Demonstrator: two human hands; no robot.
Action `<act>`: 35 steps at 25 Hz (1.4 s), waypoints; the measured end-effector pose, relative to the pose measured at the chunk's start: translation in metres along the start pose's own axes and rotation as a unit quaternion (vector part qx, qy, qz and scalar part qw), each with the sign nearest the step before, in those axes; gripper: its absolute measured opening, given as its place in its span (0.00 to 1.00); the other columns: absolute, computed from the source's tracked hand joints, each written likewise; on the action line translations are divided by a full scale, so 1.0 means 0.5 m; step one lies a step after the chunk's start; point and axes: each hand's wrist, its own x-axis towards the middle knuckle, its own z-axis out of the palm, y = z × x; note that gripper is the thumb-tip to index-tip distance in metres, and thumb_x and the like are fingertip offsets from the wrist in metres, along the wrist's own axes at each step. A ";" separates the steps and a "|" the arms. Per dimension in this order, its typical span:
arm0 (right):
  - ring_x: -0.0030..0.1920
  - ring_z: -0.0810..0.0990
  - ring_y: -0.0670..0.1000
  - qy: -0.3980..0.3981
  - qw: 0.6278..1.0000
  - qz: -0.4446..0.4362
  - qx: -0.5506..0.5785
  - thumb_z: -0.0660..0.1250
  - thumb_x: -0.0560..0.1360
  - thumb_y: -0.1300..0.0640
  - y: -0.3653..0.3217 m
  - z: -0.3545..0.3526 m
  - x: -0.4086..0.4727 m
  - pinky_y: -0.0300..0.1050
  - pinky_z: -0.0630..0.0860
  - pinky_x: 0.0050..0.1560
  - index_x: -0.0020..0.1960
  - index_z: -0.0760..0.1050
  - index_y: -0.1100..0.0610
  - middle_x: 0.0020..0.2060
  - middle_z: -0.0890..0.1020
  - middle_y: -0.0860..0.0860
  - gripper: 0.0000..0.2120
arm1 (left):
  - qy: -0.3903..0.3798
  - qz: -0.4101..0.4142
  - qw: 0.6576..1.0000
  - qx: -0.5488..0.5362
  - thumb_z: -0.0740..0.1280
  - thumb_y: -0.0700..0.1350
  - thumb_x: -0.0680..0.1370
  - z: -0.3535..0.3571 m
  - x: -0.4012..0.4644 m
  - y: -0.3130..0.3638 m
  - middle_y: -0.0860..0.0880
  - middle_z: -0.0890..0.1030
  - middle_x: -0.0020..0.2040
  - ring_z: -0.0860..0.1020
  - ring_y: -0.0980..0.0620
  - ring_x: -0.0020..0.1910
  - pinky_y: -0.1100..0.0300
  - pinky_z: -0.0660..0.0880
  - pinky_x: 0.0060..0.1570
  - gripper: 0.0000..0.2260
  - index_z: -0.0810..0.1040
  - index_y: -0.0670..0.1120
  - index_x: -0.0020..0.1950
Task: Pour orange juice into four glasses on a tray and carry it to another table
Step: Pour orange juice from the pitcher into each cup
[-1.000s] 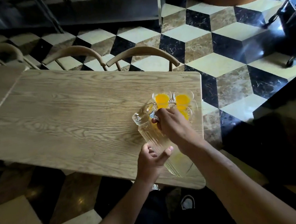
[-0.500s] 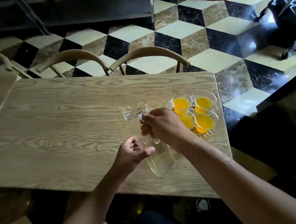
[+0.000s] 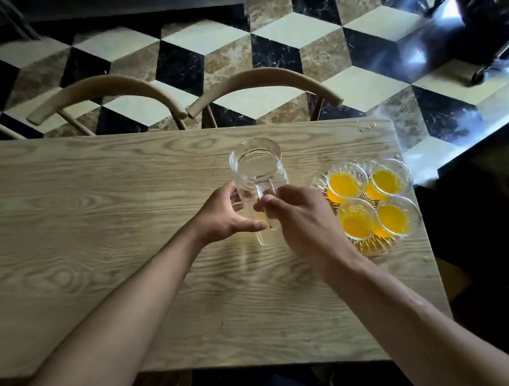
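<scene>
empty glass pitcher (image 3: 257,174) upright mid-table (image 3: 96,239). right hand (image 3: 304,222) fingers pinched round its handle, left hand (image 3: 227,215) cupped loosely on its left side, fingers spread. four filled glasses (image 3: 372,200) on glass tray (image 3: 373,248) just right of right hand, near table's right edge. two chair backs (image 3: 261,83) behind far edge.

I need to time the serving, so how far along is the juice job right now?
Pouring looks done: all four glasses on the glass tray hold orange juice. In hand: the nearly empty pitcher stands upright on the table, with the right hand at its handle and the left hand against its side. Left: lifting the tray and carrying it to another table.
</scene>
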 end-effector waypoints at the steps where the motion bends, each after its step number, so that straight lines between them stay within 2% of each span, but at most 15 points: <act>1: 0.43 0.82 0.59 0.012 1.000 0.006 0.010 0.67 0.79 0.51 0.012 0.007 0.001 0.56 0.75 0.44 0.46 0.82 0.64 0.41 0.86 0.57 0.15 | -0.009 0.015 1.000 0.022 0.87 0.42 0.61 -0.006 0.017 0.002 0.52 0.85 0.60 0.84 0.59 0.59 0.59 0.77 0.68 0.35 0.76 0.54 0.63; 2: 0.42 0.81 0.56 0.026 0.999 0.011 0.023 0.68 0.79 0.52 0.027 0.013 0.002 0.55 0.75 0.45 0.47 0.82 0.63 0.41 0.85 0.55 0.14 | -0.016 0.028 0.998 0.047 0.87 0.46 0.59 -0.011 0.031 0.004 0.53 0.84 0.59 0.83 0.58 0.59 0.62 0.77 0.66 0.36 0.76 0.55 0.63; 4: 0.49 0.82 0.51 0.049 0.998 0.013 0.045 0.68 0.80 0.53 0.056 0.023 -0.004 0.53 0.78 0.54 0.46 0.83 0.57 0.46 0.84 0.52 0.10 | -0.023 0.057 0.993 0.103 0.87 0.49 0.58 -0.020 0.052 0.002 0.54 0.82 0.60 0.81 0.56 0.61 0.67 0.74 0.64 0.39 0.76 0.50 0.66; 6: 0.53 0.83 0.47 0.051 0.997 0.016 0.056 0.68 0.80 0.54 0.076 0.032 -0.008 0.53 0.79 0.59 0.45 0.83 0.47 0.49 0.84 0.49 0.08 | -0.028 0.079 0.986 0.146 0.87 0.43 0.61 -0.026 0.069 -0.004 0.55 0.80 0.61 0.79 0.57 0.63 0.74 0.71 0.62 0.39 0.76 0.46 0.68; 8: 0.53 0.82 0.43 0.050 0.996 0.022 0.071 0.68 0.81 0.55 0.086 0.037 -0.009 0.48 0.79 0.59 0.47 0.82 0.42 0.50 0.83 0.47 0.09 | -0.027 0.099 0.980 0.169 0.87 0.40 0.61 -0.029 0.080 -0.009 0.56 0.80 0.61 0.78 0.58 0.63 0.78 0.68 0.60 0.38 0.76 0.44 0.69; 12: 0.50 0.79 0.40 0.045 0.998 0.020 0.050 0.67 0.81 0.56 0.086 0.040 -0.006 0.36 0.74 0.52 0.49 0.82 0.45 0.48 0.80 0.46 0.08 | -0.027 0.116 0.975 0.186 0.87 0.42 0.61 -0.029 0.088 -0.021 0.56 0.80 0.61 0.79 0.57 0.63 0.77 0.68 0.61 0.38 0.77 0.45 0.68; 16: 0.50 0.79 0.40 0.046 0.998 0.016 0.046 0.67 0.81 0.56 0.085 0.040 0.002 0.33 0.72 0.50 0.53 0.83 0.50 0.48 0.80 0.45 0.07 | -0.026 0.113 0.975 0.188 0.87 0.43 0.61 -0.032 0.094 -0.023 0.55 0.81 0.62 0.79 0.57 0.64 0.76 0.69 0.63 0.39 0.77 0.45 0.69; 20: 0.52 0.79 0.40 0.040 0.998 0.016 0.045 0.66 0.82 0.55 0.080 0.043 0.001 0.33 0.73 0.52 0.53 0.82 0.46 0.50 0.79 0.44 0.07 | -0.039 0.111 0.976 0.182 0.87 0.44 0.62 -0.034 0.098 -0.023 0.52 0.82 0.63 0.81 0.57 0.64 0.65 0.74 0.67 0.38 0.77 0.45 0.68; 23: 0.52 0.77 0.38 0.033 0.999 0.011 0.030 0.65 0.82 0.55 0.080 0.041 0.003 0.26 0.70 0.49 0.54 0.83 0.49 0.50 0.78 0.44 0.08 | -0.042 0.108 0.977 0.177 0.87 0.43 0.62 -0.033 0.096 -0.023 0.52 0.82 0.62 0.80 0.60 0.62 0.70 0.72 0.65 0.37 0.77 0.45 0.68; 26: 0.52 0.76 0.37 0.027 0.999 0.010 0.017 0.65 0.83 0.56 0.082 0.039 0.007 0.24 0.69 0.49 0.55 0.83 0.51 0.50 0.78 0.44 0.08 | -0.038 0.106 0.977 0.181 0.87 0.43 0.62 -0.034 0.099 -0.029 0.51 0.82 0.62 0.81 0.56 0.62 0.75 0.69 0.64 0.37 0.77 0.44 0.68; 28: 0.52 0.76 0.37 0.025 1.000 0.009 0.011 0.64 0.83 0.55 0.082 0.038 0.008 0.25 0.69 0.49 0.56 0.83 0.52 0.51 0.78 0.44 0.08 | -0.037 0.109 0.976 0.185 0.87 0.43 0.63 -0.033 0.098 -0.031 0.51 0.82 0.62 0.81 0.54 0.63 0.75 0.70 0.64 0.37 0.77 0.44 0.68; 30: 0.53 0.77 0.38 0.023 1.000 0.008 0.007 0.64 0.83 0.55 0.080 0.038 0.008 0.27 0.71 0.52 0.57 0.82 0.51 0.53 0.78 0.45 0.09 | -0.043 0.107 0.976 0.186 0.87 0.45 0.62 -0.035 0.098 -0.033 0.51 0.82 0.63 0.81 0.53 0.64 0.68 0.72 0.68 0.37 0.77 0.46 0.68; 33: 0.55 0.80 0.41 0.025 0.999 0.014 0.037 0.66 0.82 0.54 0.085 0.038 0.013 0.41 0.77 0.60 0.59 0.83 0.52 0.55 0.81 0.46 0.09 | -0.057 0.087 0.976 0.192 0.86 0.53 0.61 -0.042 0.095 -0.031 0.52 0.80 0.69 0.78 0.53 0.69 0.55 0.73 0.74 0.44 0.73 0.47 0.73; 35: 0.57 0.82 0.44 0.021 0.999 0.014 0.042 0.67 0.79 0.49 0.092 0.034 0.016 0.49 0.79 0.63 0.61 0.83 0.54 0.57 0.83 0.48 0.14 | -0.067 0.069 0.976 0.197 0.85 0.57 0.60 -0.040 0.083 -0.027 0.51 0.75 0.75 0.73 0.55 0.75 0.56 0.68 0.78 0.54 0.66 0.47 0.81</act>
